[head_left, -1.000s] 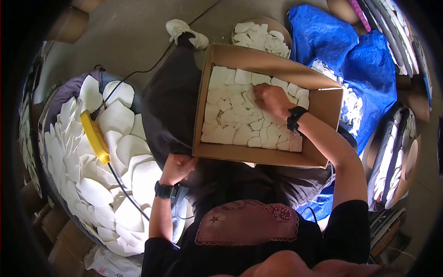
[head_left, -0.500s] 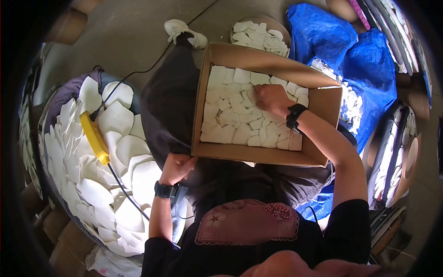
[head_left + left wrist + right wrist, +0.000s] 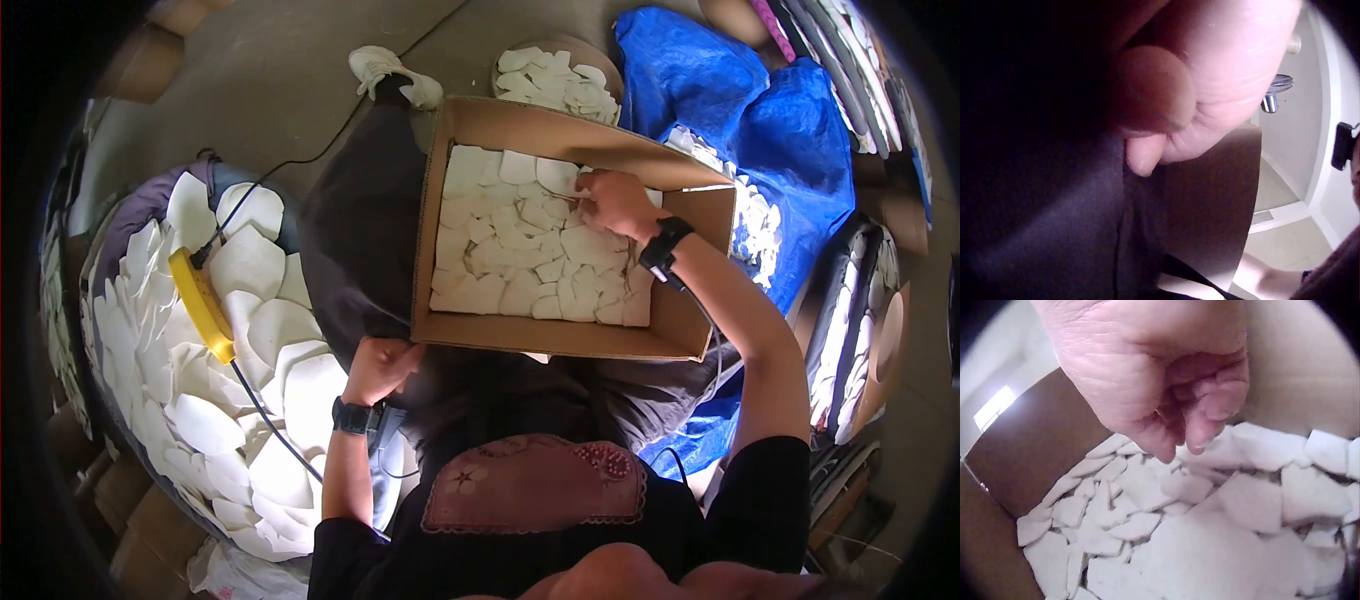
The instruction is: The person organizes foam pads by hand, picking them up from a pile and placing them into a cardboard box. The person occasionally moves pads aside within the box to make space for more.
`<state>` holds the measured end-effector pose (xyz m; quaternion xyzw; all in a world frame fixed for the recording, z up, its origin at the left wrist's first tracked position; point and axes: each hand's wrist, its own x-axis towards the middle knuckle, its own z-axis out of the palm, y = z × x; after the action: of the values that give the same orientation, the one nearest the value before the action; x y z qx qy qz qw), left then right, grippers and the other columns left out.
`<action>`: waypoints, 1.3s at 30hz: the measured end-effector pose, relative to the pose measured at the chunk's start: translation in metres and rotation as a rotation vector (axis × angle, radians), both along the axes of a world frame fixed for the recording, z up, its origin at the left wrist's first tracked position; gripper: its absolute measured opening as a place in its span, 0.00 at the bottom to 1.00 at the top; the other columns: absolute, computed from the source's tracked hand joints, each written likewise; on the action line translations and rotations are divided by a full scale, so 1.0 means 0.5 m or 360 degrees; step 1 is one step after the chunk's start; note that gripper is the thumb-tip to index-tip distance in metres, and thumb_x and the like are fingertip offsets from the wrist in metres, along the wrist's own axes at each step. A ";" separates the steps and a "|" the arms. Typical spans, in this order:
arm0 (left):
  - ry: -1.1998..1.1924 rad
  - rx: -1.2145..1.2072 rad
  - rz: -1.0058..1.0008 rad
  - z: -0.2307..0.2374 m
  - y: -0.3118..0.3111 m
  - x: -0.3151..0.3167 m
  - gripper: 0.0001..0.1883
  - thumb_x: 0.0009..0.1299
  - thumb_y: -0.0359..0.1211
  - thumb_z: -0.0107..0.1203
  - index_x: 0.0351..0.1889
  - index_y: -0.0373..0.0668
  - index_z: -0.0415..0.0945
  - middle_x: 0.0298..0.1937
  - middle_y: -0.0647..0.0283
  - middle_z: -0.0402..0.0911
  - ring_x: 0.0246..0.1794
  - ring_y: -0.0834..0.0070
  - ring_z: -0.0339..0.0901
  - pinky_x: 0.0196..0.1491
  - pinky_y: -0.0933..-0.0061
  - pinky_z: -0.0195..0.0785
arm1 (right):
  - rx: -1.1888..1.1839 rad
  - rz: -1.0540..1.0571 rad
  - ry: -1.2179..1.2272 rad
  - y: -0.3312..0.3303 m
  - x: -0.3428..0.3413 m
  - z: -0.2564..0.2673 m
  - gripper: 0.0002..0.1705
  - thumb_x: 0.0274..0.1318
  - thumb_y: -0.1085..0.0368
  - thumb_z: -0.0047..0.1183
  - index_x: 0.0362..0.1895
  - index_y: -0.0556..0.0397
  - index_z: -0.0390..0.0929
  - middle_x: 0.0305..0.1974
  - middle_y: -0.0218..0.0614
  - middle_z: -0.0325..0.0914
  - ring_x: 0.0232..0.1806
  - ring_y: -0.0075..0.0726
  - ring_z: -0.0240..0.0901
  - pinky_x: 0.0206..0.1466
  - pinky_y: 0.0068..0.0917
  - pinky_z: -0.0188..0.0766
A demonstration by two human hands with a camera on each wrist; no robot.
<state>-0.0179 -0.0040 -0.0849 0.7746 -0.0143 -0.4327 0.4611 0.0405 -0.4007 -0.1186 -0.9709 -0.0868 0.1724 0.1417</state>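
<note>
A cardboard box [image 3: 560, 345] rests tilted on the person's lap, its floor covered with flat, white, irregular pieces [image 3: 500, 235] fitted close together. The right hand [image 3: 618, 203] reaches inside, near the far wall. Its fingers are curled, with thumb and fingertips close together just above the white pieces [image 3: 1254, 497] in the right wrist view. Nothing shows between those fingertips. Beside the box's near left corner, the left hand [image 3: 383, 368] rests on the dark trousers, fingers loosely curled. In the left wrist view, the thumb [image 3: 1157, 90] lies in front of the cardboard wall [image 3: 1213, 212].
On the left, a large sack [image 3: 135, 205] is heaped with big white curved pieces, a yellow power strip [image 3: 200, 305] and its cable lying on top. Beyond the box stand a round container of white pieces [image 3: 560, 85] and a blue tarp [image 3: 690, 75] with more pieces.
The right hand has moved right across the pieces, towards the box's far right side. The left hand stays by the near left corner; the whole view has shifted slightly.
</note>
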 end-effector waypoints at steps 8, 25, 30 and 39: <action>-0.0023 0.0015 -0.0012 0.017 -0.009 0.005 0.18 0.63 0.36 0.53 0.12 0.37 0.73 0.07 0.68 0.68 0.05 0.84 0.65 0.11 0.82 0.52 | -0.0152 0.0043 0.0265 -0.028 -0.023 -0.003 0.15 0.40 0.64 0.49 0.36 0.53 0.74 0.31 0.44 0.76 0.37 0.48 0.73 0.39 0.40 0.68; -0.0022 0.0015 -0.0010 0.016 -0.008 0.005 0.18 0.63 0.37 0.53 0.13 0.37 0.73 0.07 0.67 0.68 0.05 0.84 0.65 0.11 0.82 0.52 | -0.0172 0.0086 0.0176 0.008 -0.028 0.004 0.18 0.31 0.63 0.55 0.31 0.59 0.72 0.33 0.49 0.74 0.35 0.52 0.73 0.38 0.40 0.70; -0.0022 -0.0004 0.0000 0.011 -0.007 0.004 0.19 0.63 0.37 0.53 0.12 0.37 0.73 0.06 0.67 0.68 0.05 0.84 0.65 0.11 0.82 0.52 | -0.0012 -0.0014 0.0093 0.003 -0.028 0.001 0.21 0.33 0.60 0.57 0.35 0.57 0.70 0.36 0.49 0.71 0.37 0.51 0.71 0.39 0.38 0.70; -0.0060 0.0003 -0.0022 0.008 -0.004 0.002 0.19 0.63 0.37 0.54 0.12 0.37 0.73 0.06 0.67 0.68 0.05 0.84 0.64 0.10 0.82 0.51 | 0.0276 0.0196 -0.0252 0.029 -0.032 -0.031 0.17 0.38 0.69 0.52 0.39 0.54 0.71 0.37 0.42 0.68 0.37 0.48 0.71 0.40 0.38 0.70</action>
<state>-0.0166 -0.0061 -0.0807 0.7830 -0.0278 -0.4211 0.4570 0.0244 -0.3862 -0.1342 -0.9584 -0.1716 0.0955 0.2071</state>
